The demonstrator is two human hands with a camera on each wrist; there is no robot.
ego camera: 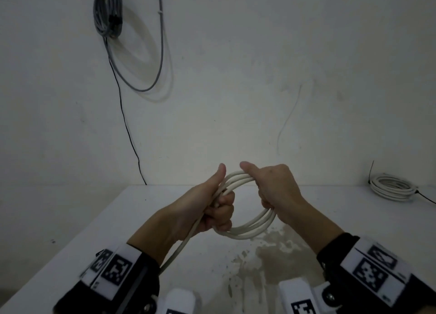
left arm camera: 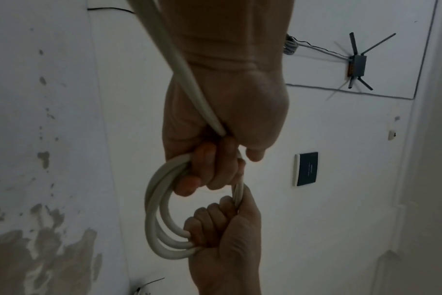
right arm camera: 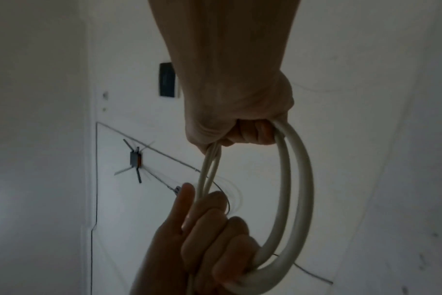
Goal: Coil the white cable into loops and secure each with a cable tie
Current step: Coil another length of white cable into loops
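A white cable [ego camera: 253, 226] is wound into a small coil of about three loops, held above the white table [ego camera: 94, 219]. My left hand [ego camera: 212, 209] grips the coil's left side, fingers curled round the strands, thumb up. My right hand [ego camera: 276, 186] grips the right side, thumb resting on top. A loose tail [ego camera: 179, 247] runs from my left fist down past the wrist. The left wrist view shows the loops [left arm camera: 159, 219] between my left hand [left arm camera: 215, 165] and right hand [left arm camera: 222, 229]. In the right wrist view my right hand [right arm camera: 240, 123] holds the loops [right arm camera: 295, 189].
A finished white coil [ego camera: 391, 186] with a dark tie lies at the table's far right. Grey cable bundles [ego camera: 108, 11] and a thin black wire [ego camera: 125, 115] hang on the wall. Brownish stains [ego camera: 266, 254] mark the table near me. A router [left arm camera: 357, 63] is fixed to the wall.
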